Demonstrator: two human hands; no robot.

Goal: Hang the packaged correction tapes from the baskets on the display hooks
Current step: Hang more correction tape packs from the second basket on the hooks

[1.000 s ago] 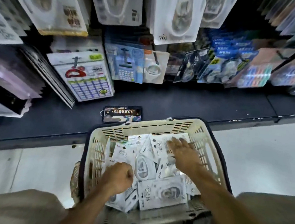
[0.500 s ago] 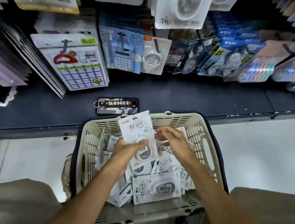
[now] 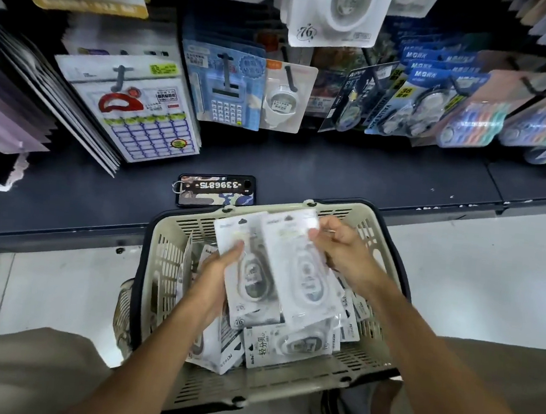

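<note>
A cream plastic basket [image 3: 366, 373] sits low in front of me, filled with several white packaged correction tapes [image 3: 286, 343]. Above it my left hand [image 3: 216, 268] grips one white pack [image 3: 245, 277] from its left edge, thumb across its front. My right hand [image 3: 344, 249] pinches a second white pack [image 3: 296, 268] near its top right corner; this pack overlaps the first. Display hooks [image 3: 288, 72] stick out of the dark rack above, loaded with stationery packs, and large white correction tape packs [image 3: 331, 14] hang at the top.
A phone with a number tag [image 3: 215, 190] lies on the dark shelf ledge [image 3: 350, 174] just behind the basket. Label packs [image 3: 138, 109], calculators [image 3: 225, 90] and blue tape packs [image 3: 420, 97] hang along the rack. Light floor tiles [image 3: 490, 275] lie to the right.
Both hands rose out of the basket. The left hand lifted one pack, and the right hand has taken a second pack and brought it over the first.
</note>
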